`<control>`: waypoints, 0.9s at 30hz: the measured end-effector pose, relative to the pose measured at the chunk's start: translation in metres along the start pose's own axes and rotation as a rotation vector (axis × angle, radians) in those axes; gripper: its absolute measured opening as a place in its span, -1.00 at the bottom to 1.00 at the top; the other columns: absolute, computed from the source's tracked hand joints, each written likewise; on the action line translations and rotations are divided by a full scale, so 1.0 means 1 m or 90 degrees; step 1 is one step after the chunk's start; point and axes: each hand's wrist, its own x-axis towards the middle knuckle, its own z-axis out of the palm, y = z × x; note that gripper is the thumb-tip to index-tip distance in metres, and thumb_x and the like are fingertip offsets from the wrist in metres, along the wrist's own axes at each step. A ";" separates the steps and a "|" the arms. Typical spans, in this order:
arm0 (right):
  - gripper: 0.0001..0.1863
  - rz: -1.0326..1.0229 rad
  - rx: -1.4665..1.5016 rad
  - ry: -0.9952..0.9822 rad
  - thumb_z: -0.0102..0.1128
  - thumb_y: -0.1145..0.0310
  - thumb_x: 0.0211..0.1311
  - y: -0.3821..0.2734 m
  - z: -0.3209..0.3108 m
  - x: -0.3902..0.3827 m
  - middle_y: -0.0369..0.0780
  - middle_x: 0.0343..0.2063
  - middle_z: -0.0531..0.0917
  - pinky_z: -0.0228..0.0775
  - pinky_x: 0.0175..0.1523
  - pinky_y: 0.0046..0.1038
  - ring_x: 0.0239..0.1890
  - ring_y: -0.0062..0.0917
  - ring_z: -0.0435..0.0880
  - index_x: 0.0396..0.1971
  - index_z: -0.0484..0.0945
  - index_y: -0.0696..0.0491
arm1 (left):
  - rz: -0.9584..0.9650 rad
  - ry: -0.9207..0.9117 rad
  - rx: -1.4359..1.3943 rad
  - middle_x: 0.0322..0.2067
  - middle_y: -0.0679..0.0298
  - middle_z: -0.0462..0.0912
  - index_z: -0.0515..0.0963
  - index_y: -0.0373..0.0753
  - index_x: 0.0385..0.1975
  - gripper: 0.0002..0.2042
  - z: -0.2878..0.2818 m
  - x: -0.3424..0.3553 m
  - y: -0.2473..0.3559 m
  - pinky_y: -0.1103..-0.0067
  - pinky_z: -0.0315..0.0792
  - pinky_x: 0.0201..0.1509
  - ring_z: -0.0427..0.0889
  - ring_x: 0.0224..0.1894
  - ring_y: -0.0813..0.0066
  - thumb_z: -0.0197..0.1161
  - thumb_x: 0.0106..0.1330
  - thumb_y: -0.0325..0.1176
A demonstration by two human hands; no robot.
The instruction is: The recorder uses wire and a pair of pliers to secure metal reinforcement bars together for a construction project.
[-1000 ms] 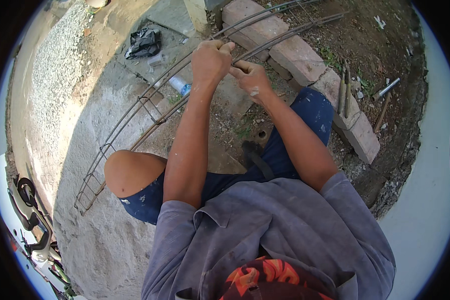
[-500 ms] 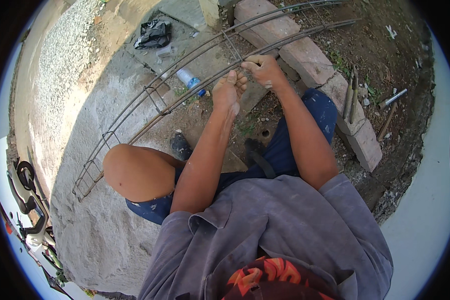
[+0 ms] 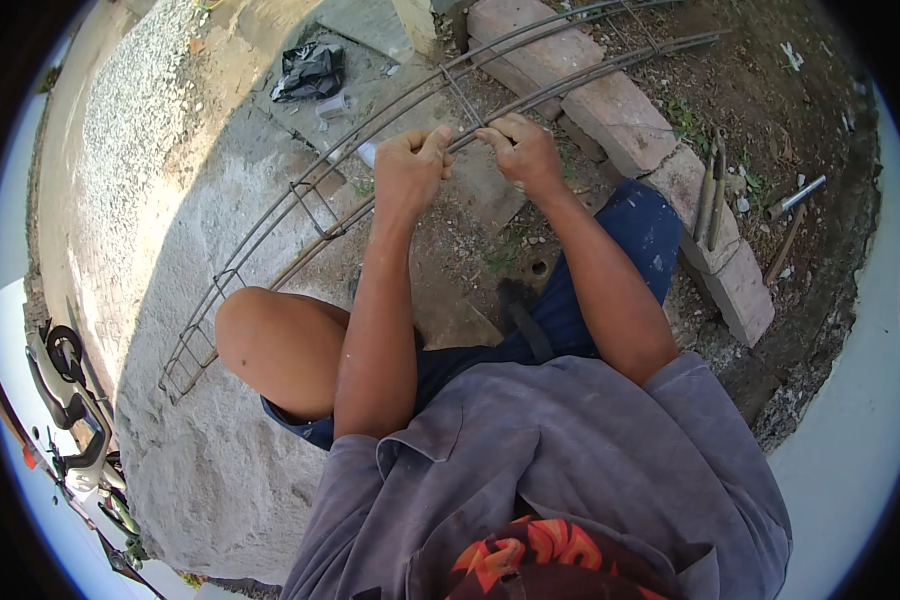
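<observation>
A long rebar cage point(image 3: 300, 188), thin steel rods joined by square stirrups, runs diagonally from lower left to upper right in front of me. My right hand point(image 3: 526, 158) has its fingers pinched at the nearer rods, beside a stirrup point(image 3: 460, 95). To its left, my left hand point(image 3: 410, 168) is closed, thumb against curled fingers, close to the same rods. Whatever is between the fingers of either hand is too small or hidden to make out. Behind my left hand a plastic bottle point(image 3: 367, 154) is mostly covered.
Pale concrete blocks point(image 3: 620, 120) lie in a row under the cage's far end, with long-handled pincers point(image 3: 712, 195) on them. A metal tube point(image 3: 798, 197) rests on soil at right. A black plastic bag point(image 3: 310, 72) and clear cup point(image 3: 332, 105) lie beyond the cage. Motorbikes point(image 3: 75, 430) stand far left.
My left hand has moved left, away from my right hand, and now covers most of the bottle. My right hand stays at the rods, its fingers turned more toward the left.
</observation>
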 end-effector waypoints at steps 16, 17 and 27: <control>-0.86 0.006 0.007 0.014 0.30 0.33 0.08 -0.003 0.006 -0.002 -0.10 -0.48 0.59 0.40 -0.29 -0.28 -0.40 -0.17 0.58 -0.41 0.65 0.07 | -0.190 -0.309 0.045 -0.66 0.49 0.38 0.59 -0.21 -0.42 -0.82 -0.012 0.111 0.024 0.71 0.20 -0.63 0.27 -0.65 0.72 0.14 0.35 -0.28; -0.87 -0.003 0.005 0.021 0.29 0.33 0.09 -0.004 0.006 -0.003 -0.10 -0.48 0.59 0.40 -0.29 -0.28 -0.40 -0.16 0.58 -0.41 0.65 0.07 | -0.200 -0.298 0.002 -0.67 0.50 0.35 0.59 -0.20 -0.43 -0.83 -0.011 0.111 0.024 0.72 0.21 -0.63 0.28 -0.65 0.73 0.13 0.36 -0.32; -0.88 -0.035 -0.026 0.087 0.27 0.36 0.08 -0.003 0.008 -0.005 -0.09 -0.49 0.60 0.42 -0.29 -0.28 -0.39 -0.13 0.58 -0.42 0.65 0.08 | 0.161 0.043 0.318 -0.48 0.10 0.62 0.64 -0.31 -0.24 -0.75 0.023 0.004 0.027 0.42 0.45 -0.33 0.56 -0.52 0.20 0.11 0.30 -0.29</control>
